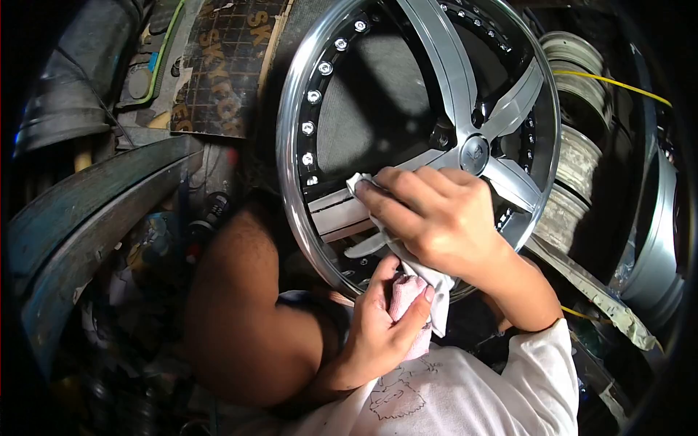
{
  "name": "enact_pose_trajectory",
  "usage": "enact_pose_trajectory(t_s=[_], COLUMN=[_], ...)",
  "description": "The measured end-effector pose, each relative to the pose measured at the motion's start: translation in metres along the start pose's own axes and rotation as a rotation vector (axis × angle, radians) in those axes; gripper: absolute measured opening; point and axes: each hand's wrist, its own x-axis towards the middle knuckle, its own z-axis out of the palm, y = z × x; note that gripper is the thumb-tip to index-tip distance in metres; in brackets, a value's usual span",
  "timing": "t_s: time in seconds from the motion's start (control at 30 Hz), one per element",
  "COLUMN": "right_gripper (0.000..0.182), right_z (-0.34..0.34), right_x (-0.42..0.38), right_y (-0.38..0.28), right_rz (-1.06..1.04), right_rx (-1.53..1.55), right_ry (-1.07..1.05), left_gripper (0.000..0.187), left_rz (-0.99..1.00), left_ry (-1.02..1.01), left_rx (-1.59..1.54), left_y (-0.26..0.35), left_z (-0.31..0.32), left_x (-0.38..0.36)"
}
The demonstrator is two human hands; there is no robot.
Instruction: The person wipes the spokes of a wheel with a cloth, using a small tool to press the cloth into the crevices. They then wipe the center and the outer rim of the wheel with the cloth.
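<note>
A large car wheel rim [294, 94] with silver spokes, a polished lip and a ring of bolts stands upright before me. My right hand [436, 214] has its fingers closed over a white cloth [440, 291], pressing it onto the lower-left spoke [340, 216] below the center cap [475, 154]. The cloth's tip sticks out past the fingertips and its tail hangs beneath the palm. Lower down, near my shirt, my left hand [382, 320] grips a pink cloth [408, 296] between thumb and fingers. The two cloths touch or overlap there.
Several bare rims [578, 156] are stacked on the right, with a yellow hose [614, 80] crossing them. Another rim [654, 240] leans at far right. A printed board [225, 69] lies at upper left, above a curved bluish panel [94, 200]. Clutter covers the left floor.
</note>
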Motion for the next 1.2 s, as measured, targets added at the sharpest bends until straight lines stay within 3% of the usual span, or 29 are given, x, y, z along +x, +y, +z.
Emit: enact_pose_trajectory(t_s=[0.1,0.17,0.2,0.53,0.63,0.77,1.2], right_gripper=[0.038,0.040,0.050,0.035,0.032,0.035,0.028], right_z=[-0.018,-0.020,-0.020,0.002,0.003,-0.006,0.004], right_x=[-0.010,-0.025,-0.031,-0.014,-0.006,-0.024,-0.018], right_y=[0.000,-0.002,-0.003,0.001,0.009,0.009,0.026], right_rz=[0.048,0.122,0.166,-0.022,-0.026,-0.003,0.012], right_rx=[0.095,0.130,0.169,0.015,-0.034,-0.036,-0.052], right_ry=[0.057,0.046,0.033,-0.047,0.016,-0.024,0.048], left_gripper=[0.036,0.037,0.036,0.045,0.048,0.050,0.042], left_rz=[0.080,-0.025,-0.007,0.012,0.026,0.040,-0.022], left_ry=[-0.100,-0.237,-0.200,-0.027,0.021,-0.076,-0.003], left_rx=[0.105,0.229,0.237,0.124,0.101,0.216,0.041], left_y=[0.005,0.009,0.011,-0.005,0.003,0.003,-0.001], left_z=[-0.004,-0.008,-0.005,0.001,0.006,0.006,0.018], left_x=[0.004,0.001,0.001,0.004,0.009,0.006,0.018])
